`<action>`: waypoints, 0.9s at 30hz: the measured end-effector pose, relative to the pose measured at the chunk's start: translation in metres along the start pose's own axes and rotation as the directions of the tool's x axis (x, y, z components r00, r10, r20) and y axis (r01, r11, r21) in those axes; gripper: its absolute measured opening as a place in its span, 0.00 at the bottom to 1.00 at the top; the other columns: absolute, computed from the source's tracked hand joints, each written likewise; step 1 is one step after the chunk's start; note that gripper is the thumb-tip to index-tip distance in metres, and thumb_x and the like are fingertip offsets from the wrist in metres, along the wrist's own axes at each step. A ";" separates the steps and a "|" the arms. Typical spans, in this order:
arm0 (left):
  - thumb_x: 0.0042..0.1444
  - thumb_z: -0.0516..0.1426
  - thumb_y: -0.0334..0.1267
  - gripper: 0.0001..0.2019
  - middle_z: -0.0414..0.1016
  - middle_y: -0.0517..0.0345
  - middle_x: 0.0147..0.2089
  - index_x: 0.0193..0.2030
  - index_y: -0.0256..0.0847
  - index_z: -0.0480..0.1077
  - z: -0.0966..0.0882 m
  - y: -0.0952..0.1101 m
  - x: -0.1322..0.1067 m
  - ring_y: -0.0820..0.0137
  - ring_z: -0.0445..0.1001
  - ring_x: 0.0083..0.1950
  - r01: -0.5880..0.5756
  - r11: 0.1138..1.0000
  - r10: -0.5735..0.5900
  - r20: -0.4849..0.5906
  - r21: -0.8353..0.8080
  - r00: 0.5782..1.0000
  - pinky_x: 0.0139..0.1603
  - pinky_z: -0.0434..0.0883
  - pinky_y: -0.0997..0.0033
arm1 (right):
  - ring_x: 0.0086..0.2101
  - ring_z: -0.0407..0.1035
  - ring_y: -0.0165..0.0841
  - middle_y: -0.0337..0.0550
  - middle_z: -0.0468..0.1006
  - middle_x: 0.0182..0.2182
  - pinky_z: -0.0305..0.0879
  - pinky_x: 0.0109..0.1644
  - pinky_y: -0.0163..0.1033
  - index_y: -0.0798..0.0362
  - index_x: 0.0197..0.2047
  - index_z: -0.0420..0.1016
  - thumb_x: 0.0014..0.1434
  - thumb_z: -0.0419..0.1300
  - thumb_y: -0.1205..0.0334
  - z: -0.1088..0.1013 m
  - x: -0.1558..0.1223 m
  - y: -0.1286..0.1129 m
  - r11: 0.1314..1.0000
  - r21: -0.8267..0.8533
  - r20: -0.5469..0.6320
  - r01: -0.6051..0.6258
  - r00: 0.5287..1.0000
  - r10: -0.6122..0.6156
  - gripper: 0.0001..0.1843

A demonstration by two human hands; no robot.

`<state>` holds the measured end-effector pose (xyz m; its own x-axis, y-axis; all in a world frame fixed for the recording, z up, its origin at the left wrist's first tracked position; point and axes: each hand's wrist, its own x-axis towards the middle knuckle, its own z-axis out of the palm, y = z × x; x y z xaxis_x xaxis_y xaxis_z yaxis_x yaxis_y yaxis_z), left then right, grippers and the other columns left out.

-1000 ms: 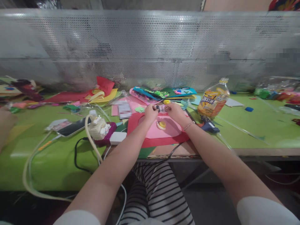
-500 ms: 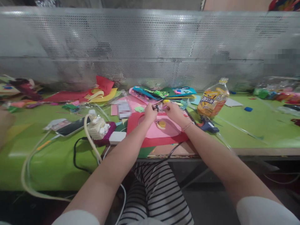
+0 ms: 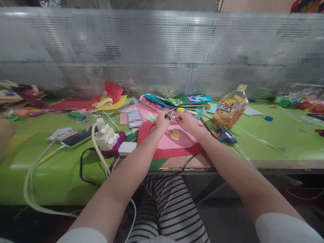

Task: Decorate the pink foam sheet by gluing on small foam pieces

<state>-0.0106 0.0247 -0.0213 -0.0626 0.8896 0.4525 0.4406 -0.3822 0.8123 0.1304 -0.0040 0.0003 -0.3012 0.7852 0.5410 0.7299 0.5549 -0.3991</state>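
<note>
My left hand (image 3: 162,122) and my right hand (image 3: 184,121) meet over a pink foam sheet (image 3: 177,140) lying on a red foam sheet (image 3: 174,152). Both hands are closed in a pinch around a small clear, dark-edged item (image 3: 172,116) held between them; it is too small to name. A small yellow round piece (image 3: 174,134) sits on the pink sheet just below the hands.
A blue glue gun (image 3: 224,135) and a yellow drink bottle (image 3: 230,108) lie right of my hands. A phone (image 3: 77,136), a white charger (image 3: 127,148), cables and a cream tube (image 3: 96,145) sit at left. Foam scraps (image 3: 177,99) pile before the perforated metal screen (image 3: 162,50).
My hands stay together over the pink sheet, shifting only slightly while working the small item.
</note>
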 end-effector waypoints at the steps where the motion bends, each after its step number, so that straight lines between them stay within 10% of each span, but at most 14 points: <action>1: 0.43 0.49 0.21 0.10 0.70 0.61 0.27 0.24 0.41 0.63 0.000 0.000 0.000 0.72 0.69 0.33 0.001 1.000 -0.001 0.002 0.014 1.000 0.40 0.66 0.72 | 0.29 0.64 0.31 0.43 0.76 0.30 0.58 0.36 0.33 0.56 0.41 0.75 0.51 0.50 0.73 0.001 0.000 0.001 1.000 0.005 0.012 0.008 1.000 -0.008 0.17; 15: 0.44 0.50 0.20 0.11 0.74 0.58 0.31 0.25 0.40 0.67 0.003 0.001 -0.002 0.70 0.71 0.37 -0.107 0.993 0.104 0.062 0.057 0.993 0.45 0.67 0.69 | 0.20 0.56 0.27 0.35 0.63 0.16 0.56 0.28 0.33 0.55 0.23 0.67 0.45 0.46 0.72 -0.003 0.006 0.002 0.908 0.231 0.159 -0.349 0.935 0.318 0.10; 27: 0.43 0.49 0.20 0.11 0.74 0.57 0.31 0.24 0.40 0.66 0.003 0.003 -0.001 0.69 0.71 0.37 -0.211 0.970 0.192 0.151 0.123 0.970 0.44 0.67 0.69 | 0.23 0.56 0.27 0.39 0.66 0.17 0.50 0.27 0.33 0.58 0.21 0.74 0.45 0.51 0.67 -0.002 0.005 0.010 0.985 0.056 -0.038 -0.166 0.985 0.168 0.11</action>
<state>-0.0063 0.0233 -0.0206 0.1594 0.8270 0.5391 0.5508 -0.5277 0.6466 0.1376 0.0053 0.0003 -0.1506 0.8562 0.4942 0.7343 0.4316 -0.5239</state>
